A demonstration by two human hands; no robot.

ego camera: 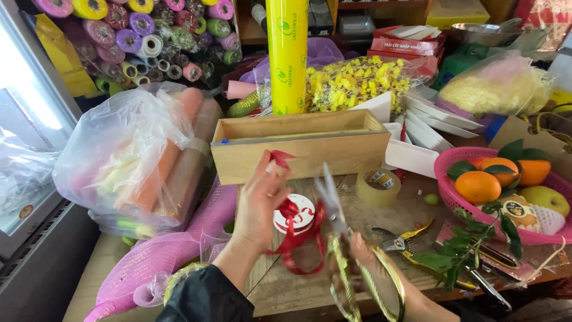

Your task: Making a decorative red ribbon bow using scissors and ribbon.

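Note:
My left hand is raised over the wooden table and pinches the end of a red ribbon between its fingertips. The ribbon loops down past a white ribbon spool lying just behind the hand. My right hand grips a pair of gold-handled scissors, blades open and pointing up beside the ribbon. The blades look blurred. A long wooden box stands just beyond both hands.
A pink basket with oranges and a pear sits at right, a leafy sprig and yellow-handled pruners before it. A tape roll, white trays, a yellow wrap roll, bagged paper rolls and pink mesh crowd around.

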